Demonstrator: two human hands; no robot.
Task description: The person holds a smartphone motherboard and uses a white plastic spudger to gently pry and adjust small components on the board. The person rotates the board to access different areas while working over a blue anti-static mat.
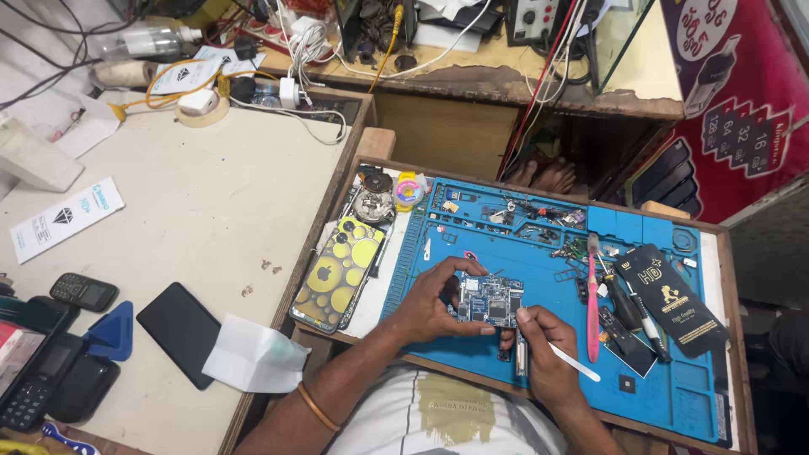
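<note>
Two hands busy: left hand (pixel 428 305) grips circuit board (pixel 489 300); right hand (pixel 546 350) pinches white tool (pixel 575 362) beside it. I judge probing underway; next needs steady tip placement.

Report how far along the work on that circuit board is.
Done: the circuit board is out of any phone housing, bare over the blue mat. In hand: the left hand steadies it while the right hand holds a white tool at its edge. Left: loose parts lie unfitted in the mat's trays, and a yellow-patterned phone back lies beside.
</note>
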